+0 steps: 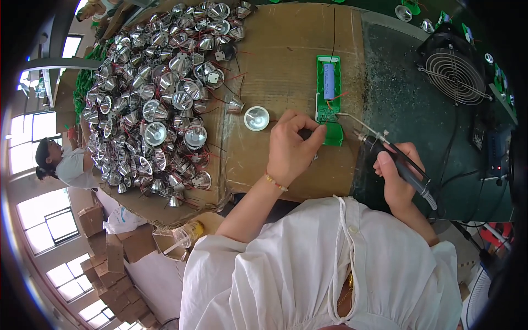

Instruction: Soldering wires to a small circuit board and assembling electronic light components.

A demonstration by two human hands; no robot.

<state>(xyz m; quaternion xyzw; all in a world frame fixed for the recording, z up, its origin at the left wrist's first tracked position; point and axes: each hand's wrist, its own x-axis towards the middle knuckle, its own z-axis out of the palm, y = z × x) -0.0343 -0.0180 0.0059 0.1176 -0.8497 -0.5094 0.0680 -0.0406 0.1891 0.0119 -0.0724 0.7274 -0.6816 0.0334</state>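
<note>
Starting on the far left: a big heap of shiny reflector cups (159, 99) with red wires tangled through, piled on the cardboard sheet (286, 60) covering the bench. One loose reflector (257, 118) sitting face-up just beside the heap, near the left hand.

Left hand (291, 148) curled tight, fingertips pinched down at the lower end of the green casing (328, 99), apparently steadying it or a wire there; can't make out exactly what sits between the fingers. Casing lying flat on the cardboard, long side running away from the body, with a blue battery cell (329, 80) in the upper half and a small circuit board (327, 113) below it.

Right hand (399, 176) wrapped in a closed fist around the dark handle of a soldering iron (385, 146), thin metal tip reaching over to the circuit board's right edge.

Probably light and stiff, that casing: thin plastic, easy to skid on cardboard, so pinning one end looks sensible. Board and fine wires likely fragile; best gripped by the plastic edges, not the parts. Iron tip surely hot, handle only.

Further right, a black fan (454, 71) behind a round wire grille on the dark mat.
</note>
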